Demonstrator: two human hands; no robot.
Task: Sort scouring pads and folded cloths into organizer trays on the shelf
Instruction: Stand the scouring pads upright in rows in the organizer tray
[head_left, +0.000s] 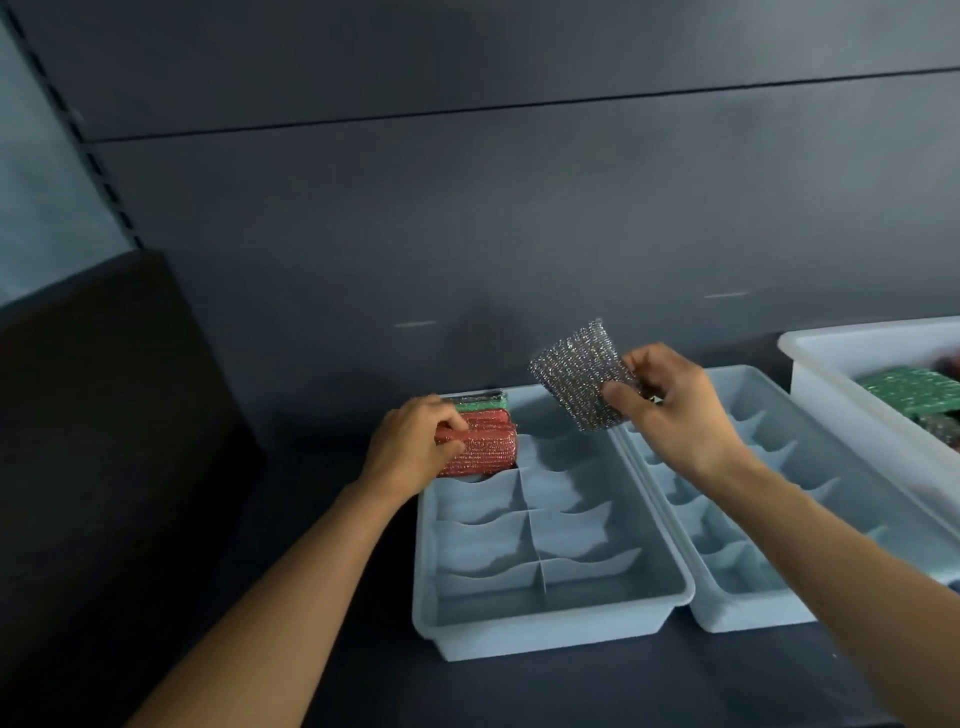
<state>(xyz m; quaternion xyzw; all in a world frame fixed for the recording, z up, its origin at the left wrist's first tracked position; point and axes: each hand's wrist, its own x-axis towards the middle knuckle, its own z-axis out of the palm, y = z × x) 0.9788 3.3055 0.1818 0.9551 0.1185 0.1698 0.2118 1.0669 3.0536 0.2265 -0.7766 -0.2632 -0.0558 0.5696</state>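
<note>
A: Where's the silver pad (576, 379)?
B: Pinched in the right hand (670, 410), tilted in the air over the far end of the left tray (545, 639), just right of the red pads (483, 447)
A: And the left hand (410, 441)?
B: Curled round those red pads at the tray's far-left corner, so the hands are apart. The empty far-right cell (548, 418) lies just below the silver pad; I'd judge the right hand, being nearer, lowers it there

At far right the white bin (852, 343) is cut off by the frame; the dark items (943, 428) inside, perhaps pads, blur. A forearm (857, 571) hides the near corner of the right tray (753, 613).
</note>
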